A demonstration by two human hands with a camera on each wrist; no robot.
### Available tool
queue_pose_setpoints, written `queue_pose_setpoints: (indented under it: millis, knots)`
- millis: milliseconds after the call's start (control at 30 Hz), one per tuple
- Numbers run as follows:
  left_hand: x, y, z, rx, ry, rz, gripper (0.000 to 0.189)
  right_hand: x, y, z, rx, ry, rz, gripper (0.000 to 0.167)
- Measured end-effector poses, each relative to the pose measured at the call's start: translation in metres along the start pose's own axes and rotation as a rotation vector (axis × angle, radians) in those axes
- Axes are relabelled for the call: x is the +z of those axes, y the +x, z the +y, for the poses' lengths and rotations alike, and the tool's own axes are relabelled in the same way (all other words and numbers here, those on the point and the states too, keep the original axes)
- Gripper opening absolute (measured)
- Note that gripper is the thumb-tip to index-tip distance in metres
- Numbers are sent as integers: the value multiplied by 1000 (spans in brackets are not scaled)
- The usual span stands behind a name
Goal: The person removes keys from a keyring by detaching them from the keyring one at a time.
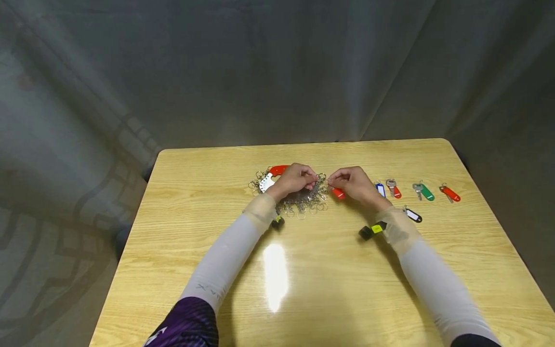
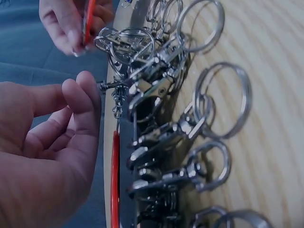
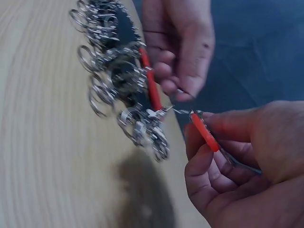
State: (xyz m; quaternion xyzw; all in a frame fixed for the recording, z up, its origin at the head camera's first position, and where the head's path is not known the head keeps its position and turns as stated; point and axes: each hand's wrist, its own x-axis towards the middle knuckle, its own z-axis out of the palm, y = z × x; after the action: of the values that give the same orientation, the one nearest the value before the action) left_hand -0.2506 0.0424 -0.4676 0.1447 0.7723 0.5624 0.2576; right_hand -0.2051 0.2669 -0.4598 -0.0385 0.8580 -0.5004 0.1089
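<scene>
My left hand reaches over a key holder with a red edge and a white perforated part. Swivel clasps with split rings crowd its rim. In the left wrist view, the left thumb and finger pinch the small metal end of one clasp. To the right, my right hand holds a red key tag between thumb and fingers. A metal key partly shows behind the tag, and the tag's ring end points at the clasps, close to the left fingertips.
Right of the hands lie a blue tag, a red tag with a key, a green tag with a key, another red tag and a black-edged tag. A grey curtain hangs behind the wooden table.
</scene>
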Motion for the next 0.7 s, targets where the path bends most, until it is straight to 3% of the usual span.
queue_pose_setpoints:
  millis: [167, 300, 433, 567, 700]
  knots:
    - [0, -2, 1, 21, 107, -35, 20, -37, -19, 4, 47, -48, 39, 21]
    - [0, -5, 1, 95, 271, -74, 17, -77, -40, 14, 83, -170, 52, 24]
    - [0, -8, 2, 152, 439, -71, 13, -112, -62, 30, 129, -266, 67, 25]
    - [1, -11, 4, 150, 501, -53, 12, -135, -81, 51, 162, -331, 87, 26]
    - [2, -14, 4, 152, 493, -43, 14, -149, -97, 69, 179, -390, 105, 27]
